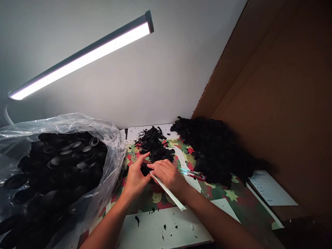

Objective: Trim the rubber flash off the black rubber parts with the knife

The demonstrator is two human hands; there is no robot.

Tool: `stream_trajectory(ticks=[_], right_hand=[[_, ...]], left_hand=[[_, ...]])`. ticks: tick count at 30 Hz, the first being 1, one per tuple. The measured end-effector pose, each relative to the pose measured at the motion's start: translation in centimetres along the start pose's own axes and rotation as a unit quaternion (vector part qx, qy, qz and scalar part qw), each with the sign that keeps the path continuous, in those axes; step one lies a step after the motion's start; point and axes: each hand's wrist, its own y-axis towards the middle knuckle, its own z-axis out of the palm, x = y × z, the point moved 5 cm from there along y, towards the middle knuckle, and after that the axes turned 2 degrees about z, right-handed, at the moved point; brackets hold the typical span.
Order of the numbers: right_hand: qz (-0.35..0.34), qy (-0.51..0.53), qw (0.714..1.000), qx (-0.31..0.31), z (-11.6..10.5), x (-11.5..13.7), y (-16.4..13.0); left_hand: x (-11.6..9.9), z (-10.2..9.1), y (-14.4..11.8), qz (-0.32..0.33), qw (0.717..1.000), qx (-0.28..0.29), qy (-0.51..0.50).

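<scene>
In the middle of the table my left hand (138,175) curls round a small black part (144,168), mostly hidden by the fingers. It looks like the round ribbed black rubber pieces in the bag. My right hand (168,175) is closed on a slim white stick (169,194), whose tail end slants down toward me. The stick's front end is close to the black part; whether it touches cannot be made out. Just beyond my fingers lies a heap of black scraps (153,140).
A clear plastic bag (114,138) full of black rubber pieces (70,166) stands at the left. A larger black pile (215,148) leans along the cardboard wall (280,86). Small red-handled snips (193,174) lie right of my hands. Above is a lit lamp (83,57).
</scene>
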Motion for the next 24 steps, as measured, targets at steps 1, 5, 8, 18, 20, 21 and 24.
stream_trajectory(ticks=[1, 5, 8, 18, 20, 21, 24], right_hand=[[-0.004, -0.009, 1.000, 0.006, 0.0, 0.2, 0.1], [-0.016, -0.028, 0.999, 0.022, -0.1, 0.9, 0.3], [-0.009, -0.036, 0.999, 0.020, 0.3, 1.0, 0.3], [0.271, -0.099, 0.957, -0.022, -1.8, -7.1, -1.2], [0.316, -0.066, 0.946, -0.037, -2.6, -8.3, -1.7], [0.333, -0.040, 0.941, -0.042, -2.7, -8.6, -1.8], [0.363, 0.072, 0.927, -0.052, -2.4, -8.2, -1.6]], left_hand=[[-0.1, -0.1, 0.0, 0.004, 1.000, -0.001, 0.007], [-0.1, -0.1, -0.1, 0.004, 1.000, 0.003, 0.021], [-0.3, 0.0, -0.1, 0.000, 1.000, 0.011, 0.016], [-0.1, 0.1, 0.0, -0.073, 0.980, 0.016, -0.185], [0.0, -0.2, 0.1, -0.089, 0.974, 0.011, -0.209], [0.0, -0.2, 0.2, -0.097, 0.971, 0.011, -0.216], [0.0, -0.3, 0.2, -0.118, 0.966, 0.008, -0.228]])
